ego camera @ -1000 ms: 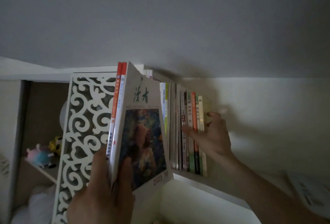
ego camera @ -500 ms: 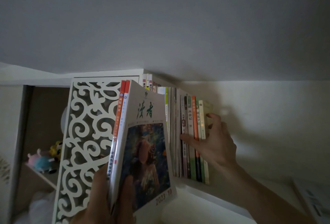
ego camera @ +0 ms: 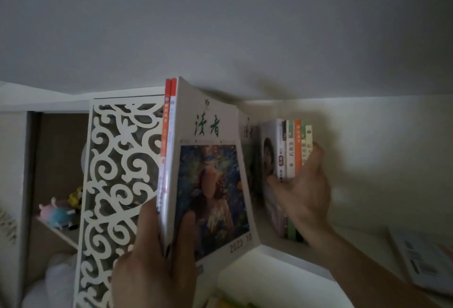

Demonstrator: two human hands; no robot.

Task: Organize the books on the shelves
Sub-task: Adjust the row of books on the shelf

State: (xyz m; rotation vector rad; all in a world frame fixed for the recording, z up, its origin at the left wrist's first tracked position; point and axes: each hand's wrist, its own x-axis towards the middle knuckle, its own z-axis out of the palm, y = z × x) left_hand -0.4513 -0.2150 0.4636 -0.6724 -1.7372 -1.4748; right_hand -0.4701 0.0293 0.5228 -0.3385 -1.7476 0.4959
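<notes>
My left hand [ego camera: 157, 258] grips a bundle of books [ego camera: 208, 172] by its lower edge: a white magazine with green characters and a painted cover in front, two orange-spined books behind it. The bundle stands upright at the left end of the white shelf [ego camera: 274, 255]. My right hand [ego camera: 304, 190] holds a group of upright books [ego camera: 293, 150] on the shelf, thumb on the left side, fingers round the right end. A gap shows between this group and another magazine [ego camera: 247, 150] behind the bundle.
A white carved scroll-pattern panel [ego camera: 115, 185] stands left of the bundle. Behind it, a cubby shelf carries small plush toys [ego camera: 57, 212]. A printed booklet [ego camera: 424, 258] lies at the right. The wall and ceiling are close above the books.
My left hand has lifted the bundle higher against the shelf. My right hand has pushed the group of books to the right, opening a gap in the row.
</notes>
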